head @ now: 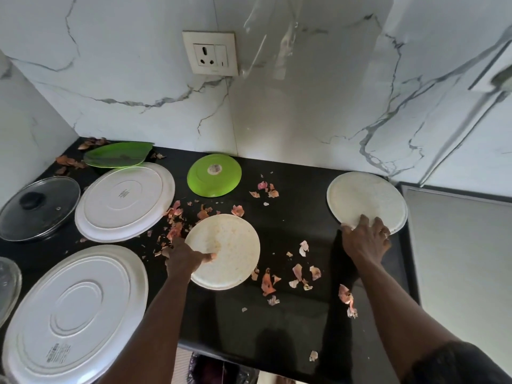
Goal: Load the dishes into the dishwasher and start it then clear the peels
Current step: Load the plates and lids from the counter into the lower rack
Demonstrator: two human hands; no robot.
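Note:
On the black counter [293, 322] my left hand [184, 256] grips the near-left rim of a small cream plate [230, 245], thumb on top. My right hand [365, 236] lies on the near edge of another cream plate [368, 198] at the right, fingers spread over its rim. Two large white plates lie upside down at the left, one near [74, 314] and one farther back [124, 200]. A green plate [214, 176] lies upside down by the wall. Onion peels [268, 281] are scattered across the counter.
A glass lid with a black knob [36, 209] lies at the far left, a green leaf-shaped dish [116, 156] sits in the back corner with dry peels [69, 162] around it. A wall socket [210, 54] is on the marble backsplash. A steel surface [457, 259] adjoins the counter's right end.

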